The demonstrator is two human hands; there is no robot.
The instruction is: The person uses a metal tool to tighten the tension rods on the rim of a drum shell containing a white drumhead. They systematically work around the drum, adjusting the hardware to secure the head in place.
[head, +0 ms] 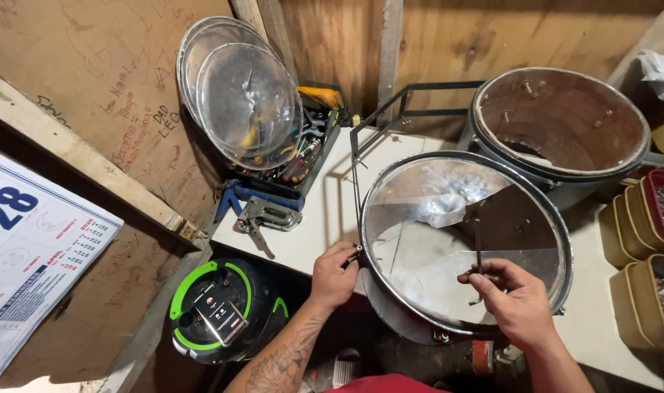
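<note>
On the white tabletop [314, 218] against plywood walls, the drum [464, 247] lies between the hands: left hand [333, 273] pinches its near-left rim fitting, right hand [510, 295] grasps an upright drum key [478, 244].

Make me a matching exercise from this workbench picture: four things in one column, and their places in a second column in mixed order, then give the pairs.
Things:
1. round drum with clear head
2. black and green cable reel
3. stack of clear round drumheads
4. brown-lined empty drum shell

Places:
A. low down, left of the white bench
B. leaning on the wooden wall above a toolbox
C. between the left hand and right hand
D. at the back right of the bench

Pairs: 1-C, 2-A, 3-B, 4-D
</note>
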